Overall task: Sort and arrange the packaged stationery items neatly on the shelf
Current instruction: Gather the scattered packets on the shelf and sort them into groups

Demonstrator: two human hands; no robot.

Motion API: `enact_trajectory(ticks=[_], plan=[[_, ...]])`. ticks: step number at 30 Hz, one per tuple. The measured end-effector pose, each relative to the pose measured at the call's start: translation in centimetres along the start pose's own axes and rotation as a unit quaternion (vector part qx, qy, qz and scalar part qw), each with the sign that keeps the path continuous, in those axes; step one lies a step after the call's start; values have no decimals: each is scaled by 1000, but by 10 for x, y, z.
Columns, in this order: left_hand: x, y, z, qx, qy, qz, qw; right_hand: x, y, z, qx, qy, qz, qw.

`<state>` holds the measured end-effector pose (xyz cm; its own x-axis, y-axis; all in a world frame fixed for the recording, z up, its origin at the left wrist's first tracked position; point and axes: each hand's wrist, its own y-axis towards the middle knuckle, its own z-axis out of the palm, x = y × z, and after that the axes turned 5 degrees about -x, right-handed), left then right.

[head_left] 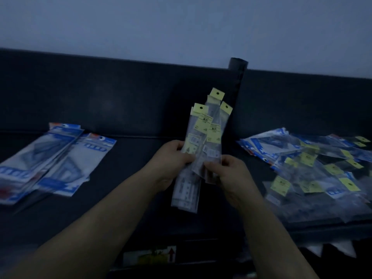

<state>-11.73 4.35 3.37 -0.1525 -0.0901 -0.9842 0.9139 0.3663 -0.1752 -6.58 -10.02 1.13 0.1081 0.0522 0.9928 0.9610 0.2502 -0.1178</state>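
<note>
Yellow-tagged clear packets, one fanned bundle, upright above the dark shelf: we grip it in our left hand, pinch its lower edge with our right hand, squaring-up apparently in hand; next, we judge, a tidy spot near the blue packets.

Two hands, left hand and right hand, on one bundle of narrow packets.
The bundle shows three yellow hang-tabs at its top; the packets beneath them cannot be counted. To the left lie two overlapping stacks of blue-and-white packets; to the right lies one mixed heap, too jumbled to count, with at least eight yellow tabs showing. One shelf post stands behind, one arrow label below.
</note>
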Motion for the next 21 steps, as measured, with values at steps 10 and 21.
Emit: enact_trajectory(ticks=[10,21], plan=[[0,-63,-130,-175,-53,24,983,19,-41,130,147,-43,-58,986],[-8,-184,-336,-314,-31,35,948,25,-141,348,294,-50,-66,952]])
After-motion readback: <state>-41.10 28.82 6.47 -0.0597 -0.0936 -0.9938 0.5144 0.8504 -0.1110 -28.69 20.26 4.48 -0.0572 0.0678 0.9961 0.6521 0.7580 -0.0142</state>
